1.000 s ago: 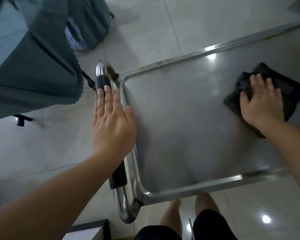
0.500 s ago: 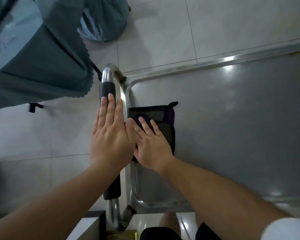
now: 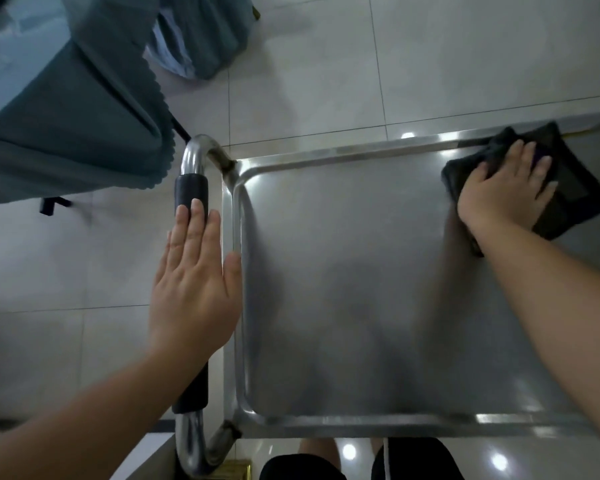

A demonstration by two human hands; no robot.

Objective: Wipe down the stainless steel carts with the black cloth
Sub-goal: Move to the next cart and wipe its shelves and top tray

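Observation:
A stainless steel cart (image 3: 343,419) fills the middle and right of the view, its flat top tray seen from above. Its curved handle (image 3: 191,188) with a black foam grip runs along the left end. My left hand (image 3: 196,282) lies flat on that grip, fingers straight and together. The black cloth (image 3: 568,188) lies bunched at the tray's far right, against the far rim. My right hand (image 3: 503,188) presses down on the cloth with its fingers spread.
A table draped in teal cloth (image 3: 59,116) stands at the upper left, close to the cart's handle. A teal-covered chair (image 3: 205,36) is behind it. Pale floor tiles (image 3: 326,64) surround the cart. My legs (image 3: 326,459) show below the cart's near rim.
My right hand has swept the cloth from the tray's left end, beside the handle, across to the far right corner. My left hand stays flat on the handle grip.

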